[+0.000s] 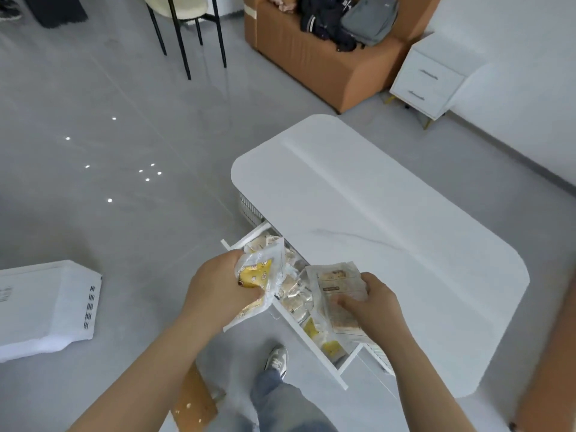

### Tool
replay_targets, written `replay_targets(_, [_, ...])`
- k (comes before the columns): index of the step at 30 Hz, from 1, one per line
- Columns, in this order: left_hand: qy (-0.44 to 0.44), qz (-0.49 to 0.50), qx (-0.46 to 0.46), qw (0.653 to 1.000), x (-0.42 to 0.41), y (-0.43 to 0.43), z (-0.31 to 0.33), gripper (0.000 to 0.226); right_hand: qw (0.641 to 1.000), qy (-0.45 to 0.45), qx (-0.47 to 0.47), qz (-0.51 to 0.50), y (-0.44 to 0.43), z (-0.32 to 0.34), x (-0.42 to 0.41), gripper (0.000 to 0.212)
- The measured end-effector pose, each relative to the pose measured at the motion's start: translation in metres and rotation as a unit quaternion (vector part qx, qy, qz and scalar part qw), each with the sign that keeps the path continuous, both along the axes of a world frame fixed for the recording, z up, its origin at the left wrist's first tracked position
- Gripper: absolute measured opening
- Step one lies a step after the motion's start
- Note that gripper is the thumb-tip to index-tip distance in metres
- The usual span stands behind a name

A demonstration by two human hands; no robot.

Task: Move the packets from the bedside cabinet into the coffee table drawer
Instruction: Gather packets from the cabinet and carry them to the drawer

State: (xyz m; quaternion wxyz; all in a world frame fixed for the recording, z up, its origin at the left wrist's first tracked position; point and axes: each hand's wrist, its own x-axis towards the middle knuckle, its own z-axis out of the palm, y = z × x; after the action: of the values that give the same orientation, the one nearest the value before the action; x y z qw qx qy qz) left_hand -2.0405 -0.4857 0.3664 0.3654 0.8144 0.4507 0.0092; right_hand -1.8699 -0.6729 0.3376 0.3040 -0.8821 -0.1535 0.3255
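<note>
Yellow-printed packets (pixel 255 275) gripped in closed left hand (pixel 218 291) above open coffee table drawer (pixel 339 366), pale packet (pixel 336 285) pinched in right hand (pixel 374 307), more packets (pixel 299 300) inside, possibly overlapping, bedside cabinet (pixel 427 79) far right.

drawer (pixel 343 367) rear hidden beneath tabletop (pixel 374 213); packet (pixel 338 288) print perhaps blurred.

Home living room: sofa (pixel 314 54), coffee table (pixel 389 232)
</note>
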Motion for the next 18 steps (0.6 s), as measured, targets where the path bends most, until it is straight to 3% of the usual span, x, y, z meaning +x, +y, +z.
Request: replay_targets(18, [0.003,-0.146,-0.004,0.989,0.142,0.098,-0.023,0.029,0.99,0.009,-0.041,-0.132,0.047,-0.025,0.065,0.029])
